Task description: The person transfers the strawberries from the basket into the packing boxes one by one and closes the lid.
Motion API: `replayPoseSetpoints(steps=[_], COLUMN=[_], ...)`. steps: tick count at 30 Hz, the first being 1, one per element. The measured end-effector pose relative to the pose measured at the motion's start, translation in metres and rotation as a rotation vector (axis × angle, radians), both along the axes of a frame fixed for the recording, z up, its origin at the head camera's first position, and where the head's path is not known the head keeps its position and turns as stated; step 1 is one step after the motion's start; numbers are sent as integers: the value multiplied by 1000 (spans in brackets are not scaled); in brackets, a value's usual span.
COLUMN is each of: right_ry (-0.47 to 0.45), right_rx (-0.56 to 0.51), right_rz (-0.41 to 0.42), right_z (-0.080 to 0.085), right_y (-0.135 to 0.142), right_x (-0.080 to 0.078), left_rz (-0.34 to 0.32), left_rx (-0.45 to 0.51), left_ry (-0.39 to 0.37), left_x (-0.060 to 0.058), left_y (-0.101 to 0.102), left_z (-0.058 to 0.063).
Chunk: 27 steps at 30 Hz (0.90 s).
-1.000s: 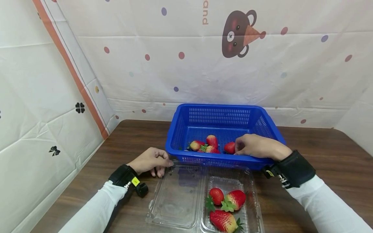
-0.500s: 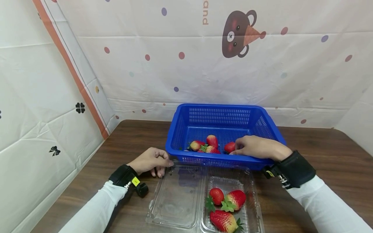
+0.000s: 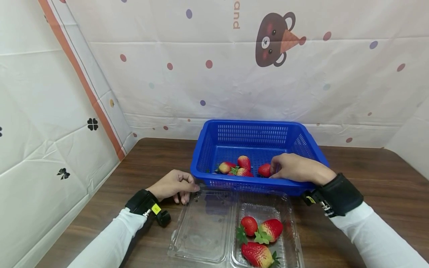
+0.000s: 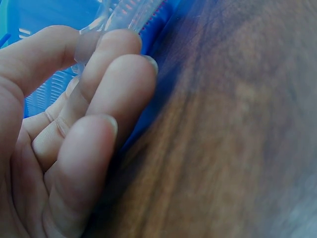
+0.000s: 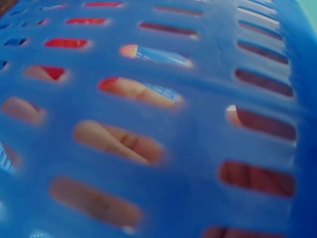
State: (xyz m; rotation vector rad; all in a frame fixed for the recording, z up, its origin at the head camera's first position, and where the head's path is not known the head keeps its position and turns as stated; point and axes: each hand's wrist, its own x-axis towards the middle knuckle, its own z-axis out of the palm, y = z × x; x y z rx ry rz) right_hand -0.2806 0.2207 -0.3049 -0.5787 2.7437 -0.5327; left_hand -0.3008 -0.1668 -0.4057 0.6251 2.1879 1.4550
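Note:
In the head view my right hand (image 3: 298, 167) reaches over the near rim of a blue plastic basket (image 3: 253, 140). Its fingers curl at the side of a strawberry (image 3: 264, 170), gripping it low in the basket. Through the basket's slots, the right wrist view shows bent fingers (image 5: 99, 136) beside red fruit. My left hand (image 3: 175, 186) pinches the far left corner of an opened clear plastic clamshell box (image 3: 204, 230) between thumb and index finger; in the left wrist view the other fingers (image 4: 84, 153) are loosely bent. Three strawberries (image 3: 256, 254) lie in the clamshell's right half.
Several more strawberries (image 3: 244, 162) are heaped in the basket's near left part. The basket stands directly behind the clamshell on a dark wooden table (image 3: 161, 156). A white patterned cloth (image 3: 187, 85) hangs behind and at the left.
My right hand's fingers shift slightly around the strawberry, dipping and then rising a little, while the fruit stays in place. The left hand and the clamshell hold still.

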Motion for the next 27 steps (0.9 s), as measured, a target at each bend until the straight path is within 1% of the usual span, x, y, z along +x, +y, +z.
replayPoseSetpoints(steps=[5, 13, 19, 27], right_ry=[19, 120, 153, 200], right_rx=[-14, -24, -48, -93], right_rz=[-3, 10, 22, 31], right_z=[0, 1, 2, 6], right_y=[1, 3, 2, 1], right_x=[0, 0, 2, 5], left_rz=[-2, -6, -8, -2], left_rx=[-2, -2, -8, -6], left_ry=[5, 12, 22, 16], left_x=[0, -2, -2, -1], left_y=[0, -1, -1, -2], left_z=[0, -2, -3, -3])
